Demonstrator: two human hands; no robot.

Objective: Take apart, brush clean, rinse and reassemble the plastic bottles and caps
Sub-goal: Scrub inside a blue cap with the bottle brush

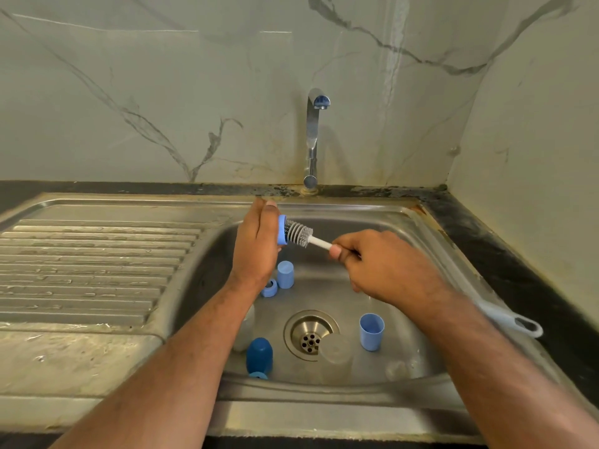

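Observation:
Over the steel sink (405, 218) my left hand (256, 241) holds a light blue cap (282, 230) with its opening turned right. My right hand (372, 264) grips the white handle of a bottle brush (299, 233), whose grey bristles sit inside the cap. The brush handle's loop end (522, 324) sticks out behind my right forearm. On the sink floor lie a light blue ring (269, 288), a light blue cap standing upside down (285, 274), an open light blue cup (371, 331), a dark blue cap (259, 356), and clear bottles (337, 356), one partly hidden by my left forearm.
A chrome tap (313, 137) rises behind the basin, with no water running. The ribbed draining board (90, 270) lies to the left. The drain (310, 335) is in the basin's middle. Marble walls close the back and right side.

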